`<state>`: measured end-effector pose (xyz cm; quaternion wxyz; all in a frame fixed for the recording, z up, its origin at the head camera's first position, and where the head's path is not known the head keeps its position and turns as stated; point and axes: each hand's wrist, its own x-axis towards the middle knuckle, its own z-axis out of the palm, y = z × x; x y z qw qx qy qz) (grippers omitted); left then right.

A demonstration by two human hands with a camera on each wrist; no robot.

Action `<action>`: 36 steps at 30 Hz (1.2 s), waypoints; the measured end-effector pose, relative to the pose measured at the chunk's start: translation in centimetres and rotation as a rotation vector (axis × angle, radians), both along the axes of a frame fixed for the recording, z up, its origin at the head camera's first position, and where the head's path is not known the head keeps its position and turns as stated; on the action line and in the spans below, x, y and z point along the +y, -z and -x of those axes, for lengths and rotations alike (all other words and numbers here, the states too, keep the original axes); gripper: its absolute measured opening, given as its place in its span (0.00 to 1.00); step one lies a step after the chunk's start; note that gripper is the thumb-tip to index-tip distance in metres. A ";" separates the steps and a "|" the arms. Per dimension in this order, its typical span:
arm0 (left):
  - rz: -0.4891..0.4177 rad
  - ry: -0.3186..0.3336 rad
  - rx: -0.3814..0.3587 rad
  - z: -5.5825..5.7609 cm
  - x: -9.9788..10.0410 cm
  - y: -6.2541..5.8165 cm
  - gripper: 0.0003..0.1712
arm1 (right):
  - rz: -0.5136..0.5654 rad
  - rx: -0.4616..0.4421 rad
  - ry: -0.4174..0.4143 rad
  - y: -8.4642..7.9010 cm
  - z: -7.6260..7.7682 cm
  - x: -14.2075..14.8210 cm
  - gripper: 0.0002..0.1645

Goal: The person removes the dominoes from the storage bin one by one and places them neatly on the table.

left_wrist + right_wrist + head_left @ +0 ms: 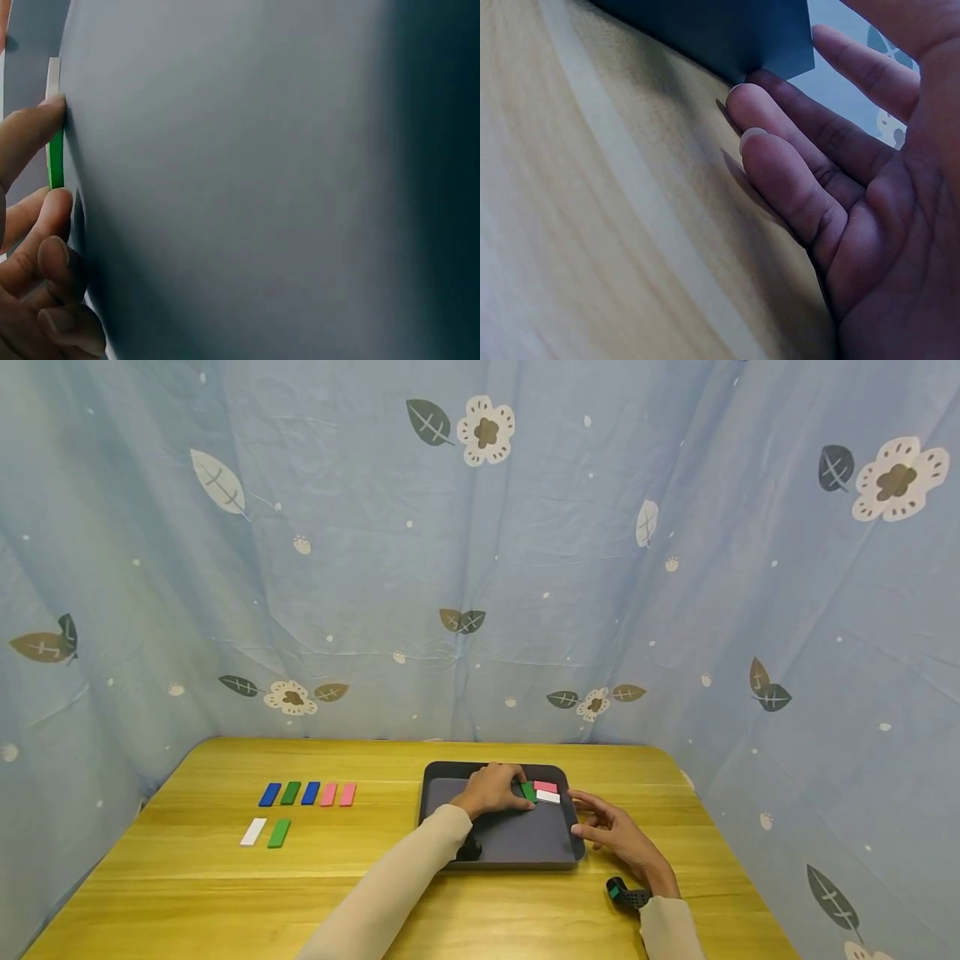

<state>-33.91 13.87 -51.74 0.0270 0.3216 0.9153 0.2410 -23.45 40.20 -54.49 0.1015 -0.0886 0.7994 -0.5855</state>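
A dark grey tray (525, 843) stands on the wooden table. Inside it, near the far right corner, lie a pink tile (545, 787) and a white tile (548, 797) side by side. My left hand (491, 789) reaches over the tray and pinches a dark green tile (529, 792) lengthwise against their left ends. In the left wrist view the green tile (56, 161) shows between thumb and fingers. My right hand (618, 833) is at the tray's right wall, fingers loosely bent; in the right wrist view fingertips touch or nearly touch the tray wall (727, 37).
To the left on the table (187, 893) is a row of tiles: a blue tile (270, 794), a dark green one, another blue one and two pink ones. Nearer lie a white tile (253, 832) and a light green tile (279, 832). A patterned curtain (375, 568) surrounds the table.
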 end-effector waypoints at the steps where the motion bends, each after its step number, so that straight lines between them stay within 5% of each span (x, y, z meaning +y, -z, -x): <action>1: -0.003 -0.003 0.003 -0.1 0.0 0.0 0.28 | -0.004 0.001 -0.001 0.0 0.0 0.0 0.36; 14: -0.029 -0.026 -0.008 -0.2 -0.4 -0.1 0.26 | -0.014 0.056 -0.025 -0.2 -0.4 -0.1 0.37; 22: -0.059 0.038 -0.066 -0.4 -0.9 -0.9 0.26 | -0.021 0.029 -0.007 -0.2 -0.3 -0.1 0.37; 36: -0.135 0.131 -0.038 -0.5 -2.6 -3.6 0.26 | -0.023 0.034 0.002 -0.3 -0.4 -0.2 0.37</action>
